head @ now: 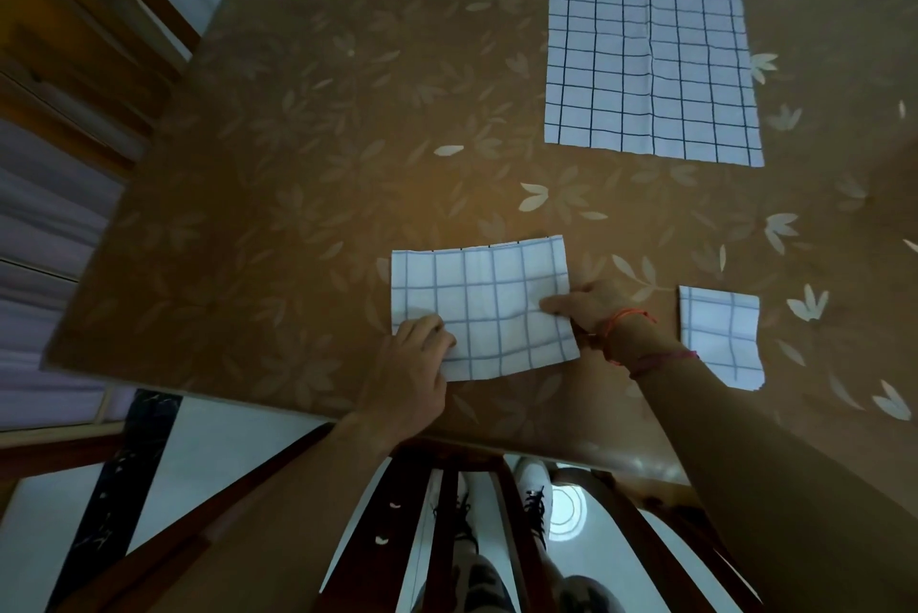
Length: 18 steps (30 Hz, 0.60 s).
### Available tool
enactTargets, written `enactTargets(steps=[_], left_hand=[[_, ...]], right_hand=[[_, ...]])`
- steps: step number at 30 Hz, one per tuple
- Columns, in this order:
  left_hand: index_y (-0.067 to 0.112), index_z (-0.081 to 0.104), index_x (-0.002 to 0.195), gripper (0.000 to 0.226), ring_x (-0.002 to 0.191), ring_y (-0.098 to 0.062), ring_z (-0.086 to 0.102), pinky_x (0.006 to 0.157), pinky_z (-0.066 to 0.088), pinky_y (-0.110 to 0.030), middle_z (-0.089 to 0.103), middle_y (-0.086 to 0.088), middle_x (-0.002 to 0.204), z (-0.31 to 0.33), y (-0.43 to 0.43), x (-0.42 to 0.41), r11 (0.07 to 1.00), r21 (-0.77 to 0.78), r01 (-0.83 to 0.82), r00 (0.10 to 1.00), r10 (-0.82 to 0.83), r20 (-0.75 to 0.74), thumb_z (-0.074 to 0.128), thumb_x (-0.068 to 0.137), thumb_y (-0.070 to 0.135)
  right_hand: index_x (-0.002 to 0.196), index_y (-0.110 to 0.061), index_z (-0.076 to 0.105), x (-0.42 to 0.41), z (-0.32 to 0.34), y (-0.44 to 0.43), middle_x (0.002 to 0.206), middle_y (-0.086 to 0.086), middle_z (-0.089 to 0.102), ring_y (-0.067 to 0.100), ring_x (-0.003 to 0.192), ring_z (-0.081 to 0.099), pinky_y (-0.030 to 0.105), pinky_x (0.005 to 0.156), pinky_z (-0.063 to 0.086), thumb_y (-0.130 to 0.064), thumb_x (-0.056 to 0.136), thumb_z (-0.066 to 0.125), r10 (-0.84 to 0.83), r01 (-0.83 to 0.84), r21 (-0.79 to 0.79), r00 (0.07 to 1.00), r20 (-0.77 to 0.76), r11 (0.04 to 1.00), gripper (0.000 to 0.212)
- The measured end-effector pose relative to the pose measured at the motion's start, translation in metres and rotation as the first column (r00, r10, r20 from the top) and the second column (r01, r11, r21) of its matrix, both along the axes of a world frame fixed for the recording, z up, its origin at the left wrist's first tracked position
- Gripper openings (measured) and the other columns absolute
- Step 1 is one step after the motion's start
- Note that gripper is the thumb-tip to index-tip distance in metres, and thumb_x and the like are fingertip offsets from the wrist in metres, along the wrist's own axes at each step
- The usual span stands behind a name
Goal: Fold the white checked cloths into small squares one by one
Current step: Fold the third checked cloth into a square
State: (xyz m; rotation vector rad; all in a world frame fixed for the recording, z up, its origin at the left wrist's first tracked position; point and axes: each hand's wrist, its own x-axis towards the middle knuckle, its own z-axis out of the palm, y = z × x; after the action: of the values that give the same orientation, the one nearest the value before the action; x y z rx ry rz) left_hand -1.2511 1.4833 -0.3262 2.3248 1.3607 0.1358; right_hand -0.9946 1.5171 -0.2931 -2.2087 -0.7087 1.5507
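A white checked cloth (489,299), folded into a rectangle, lies near the table's front edge. My left hand (415,361) rests on its front left corner with its fingers on the fabric. My right hand (586,307) pinches the cloth's right edge, thumb on top. A small folded checked square (718,334) lies to the right of my right forearm. A large checked cloth (650,51) is spread flat at the back right of the table.
The table (308,155) has a brown cover with a leaf pattern. A wooden chair back (447,513) stands against the front edge below my arms. Wooden furniture (64,41) sits to the far left. The white floor shows below.
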Motion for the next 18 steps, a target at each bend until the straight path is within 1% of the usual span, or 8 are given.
enactTargets(steps=[1,5,8,10,11,13,16,18], left_hand=[[0.017,0.057,0.111,0.036,0.114,-0.022,0.048,0.088,0.047,-0.037,0.049,-0.002,0.125,0.0,0.0,0.001,1.0,-0.002,0.002,1.0,-0.002,0.0,0.05,0.076,0.013],[0.015,0.058,0.115,0.048,0.118,-0.023,0.048,0.093,0.046,-0.039,0.052,-0.005,0.126,0.008,-0.002,0.01,0.999,0.042,-0.003,0.999,0.002,0.032,0.063,0.067,0.017],[0.016,0.058,0.124,0.06,0.122,-0.024,0.049,0.096,0.045,-0.038,0.055,-0.006,0.131,0.014,-0.006,0.028,0.996,0.083,0.009,1.0,-0.01,0.014,0.072,0.067,0.03],[0.015,0.057,0.128,0.066,0.122,-0.026,0.051,0.095,0.046,-0.04,0.056,-0.007,0.131,0.014,-0.012,0.044,0.996,0.092,-0.002,1.0,0.003,-0.006,0.076,0.069,0.035],[0.014,0.057,0.129,0.065,0.121,-0.027,0.052,0.095,0.046,-0.041,0.057,-0.008,0.131,0.013,-0.017,0.052,0.995,0.099,-0.014,1.0,0.015,-0.014,0.076,0.071,0.036],[0.013,0.055,0.131,0.059,0.119,-0.029,0.052,0.094,0.046,-0.043,0.057,-0.009,0.129,0.01,-0.026,0.066,0.992,0.118,-0.044,0.998,0.048,-0.028,0.07,0.078,0.036],[0.014,0.056,0.129,0.048,0.114,-0.029,0.053,0.086,0.048,-0.042,0.058,-0.01,0.126,0.009,-0.035,0.077,0.985,0.149,-0.082,0.996,0.087,-0.022,0.052,0.086,0.035],[0.014,0.06,0.126,0.045,0.11,-0.029,0.055,0.082,0.047,-0.042,0.06,-0.01,0.122,0.01,-0.038,0.078,0.983,0.146,-0.115,0.993,0.119,-0.018,0.064,0.083,0.028]], right_hand=[[0.095,-0.001,0.066,-0.001,-0.001,0.0,0.077,0.011,0.064,0.023,0.06,0.059,0.02,0.039,0.044,-0.017,0.078,0.076,-0.013,0.013,0.01,1.0,0.007,1.0,0.025],[0.09,-0.003,0.069,0.003,0.0,-0.011,0.083,0.011,0.067,0.024,0.07,0.064,0.026,0.051,0.049,-0.015,0.074,0.079,-0.125,0.123,0.077,0.992,0.025,0.989,0.023],[0.078,-0.007,0.068,0.002,0.005,-0.027,0.073,0.011,0.068,0.027,0.064,0.065,0.033,0.055,0.056,-0.016,0.073,0.08,-0.251,0.251,0.107,0.968,-0.013,0.962,0.016],[0.069,-0.005,0.067,-0.001,0.005,-0.039,0.061,0.015,0.063,0.029,0.052,0.061,0.038,0.053,0.056,-0.014,0.073,0.079,-0.362,0.37,0.103,0.928,-0.094,0.923,0.016],[0.068,-0.003,0.066,-0.003,0.004,-0.044,0.058,0.016,0.061,0.028,0.047,0.058,0.037,0.048,0.054,-0.011,0.073,0.078,-0.43,0.445,0.091,0.89,-0.153,0.891,0.015],[0.076,0.001,0.065,-0.009,0.005,-0.053,0.058,0.015,0.058,0.023,0.038,0.054,0.027,0.04,0.046,-0.005,0.077,0.074,-0.525,0.551,0.044,0.813,-0.252,0.833,0.011],[0.084,0.003,0.062,-0.019,0.014,-0.063,0.063,0.014,0.058,0.015,0.038,0.056,0.021,0.037,0.046,0.0,0.083,0.067,-0.585,0.61,-0.051,0.729,-0.356,0.791,0.006],[0.084,0.003,0.061,-0.023,0.015,-0.068,0.069,0.015,0.058,0.014,0.038,0.058,0.021,0.038,0.048,0.002,0.084,0.065,-0.593,0.619,-0.087,0.69,-0.416,0.781,0.004]])
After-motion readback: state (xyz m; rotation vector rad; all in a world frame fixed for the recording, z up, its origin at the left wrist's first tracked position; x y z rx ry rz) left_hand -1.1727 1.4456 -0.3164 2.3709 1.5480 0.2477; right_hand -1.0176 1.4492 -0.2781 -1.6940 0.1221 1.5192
